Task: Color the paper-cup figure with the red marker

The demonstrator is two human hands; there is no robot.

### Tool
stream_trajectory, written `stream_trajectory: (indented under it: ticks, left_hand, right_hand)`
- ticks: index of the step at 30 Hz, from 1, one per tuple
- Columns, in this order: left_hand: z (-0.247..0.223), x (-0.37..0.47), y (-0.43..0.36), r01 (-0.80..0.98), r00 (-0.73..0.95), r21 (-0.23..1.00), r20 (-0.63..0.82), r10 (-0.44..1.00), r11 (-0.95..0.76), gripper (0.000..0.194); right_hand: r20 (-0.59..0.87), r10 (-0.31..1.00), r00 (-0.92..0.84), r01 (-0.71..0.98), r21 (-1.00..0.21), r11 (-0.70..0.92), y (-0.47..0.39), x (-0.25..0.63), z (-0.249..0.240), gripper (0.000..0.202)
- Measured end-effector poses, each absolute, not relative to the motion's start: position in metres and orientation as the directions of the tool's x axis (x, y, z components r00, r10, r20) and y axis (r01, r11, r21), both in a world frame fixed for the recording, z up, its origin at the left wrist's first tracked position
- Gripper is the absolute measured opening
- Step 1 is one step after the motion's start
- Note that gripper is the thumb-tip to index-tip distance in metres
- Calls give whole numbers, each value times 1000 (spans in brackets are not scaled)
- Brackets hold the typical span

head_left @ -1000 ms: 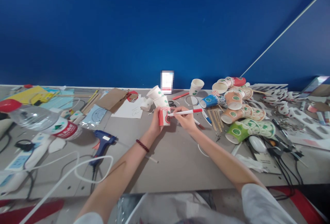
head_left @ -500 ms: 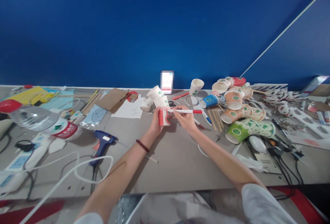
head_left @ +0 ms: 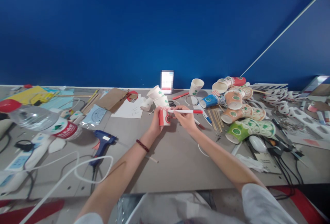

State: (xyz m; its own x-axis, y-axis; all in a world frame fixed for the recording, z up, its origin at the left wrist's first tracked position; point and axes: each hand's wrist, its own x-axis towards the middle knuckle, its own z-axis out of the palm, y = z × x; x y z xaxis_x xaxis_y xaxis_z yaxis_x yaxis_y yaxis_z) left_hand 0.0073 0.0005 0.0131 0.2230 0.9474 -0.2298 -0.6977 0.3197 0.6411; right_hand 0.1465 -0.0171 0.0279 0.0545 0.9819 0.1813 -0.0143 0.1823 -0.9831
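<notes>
My left hand (head_left: 155, 120) is wrapped around a paper cup (head_left: 164, 118) whose side is coloured red and white, with a dark-ringed round mark. Joined to that cup's upper end are white paper cups (head_left: 155, 93) with small green prints, set at a tilt. A white marker with a red end (head_left: 190, 111) is pinched in my right hand (head_left: 186, 118), its tip at the cup's patterned upper band. Whether the tip touches the paper is too small to tell. Another white paper cup (head_left: 197, 87) stands upright behind my right hand.
Joined, coloured cups (head_left: 237, 131) lie at the right beside wooden sticks (head_left: 216, 120). At the left are a blue glue gun (head_left: 103, 145), a water bottle (head_left: 43, 120), a power strip (head_left: 27, 158) and a looping white cable (head_left: 74, 162). A pixelated bright screen (head_left: 167, 81) stands against the blue wall.
The marker tip has shifted very slightly down along the red-and-white cup. Both hands keep nearly the same place and grip.
</notes>
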Motion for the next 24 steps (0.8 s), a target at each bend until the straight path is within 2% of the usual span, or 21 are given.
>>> stream_trajectory:
  ticks: [5, 10, 19, 24]
  left_hand:
    - [10, 6, 1, -696, 246, 651, -180, 952, 303, 45]
    - [8, 6, 3, -701, 222, 644, -212, 952, 307, 46]
    - [9, 6, 2, -703, 237, 634, -219, 946, 323, 46]
    - [4, 6, 4, -722, 211, 620, -225, 951, 307, 40]
  right_hand:
    - [222, 974, 37, 13, -975, 222, -18, 146, 32, 7]
    - [233, 972, 38, 33, -972, 232, -18, 146, 35, 6]
    - [167, 984, 58, 1, -986, 167, -17, 145, 28, 26]
    - [185, 980, 74, -2, -983, 186, -16, 145, 28, 29]
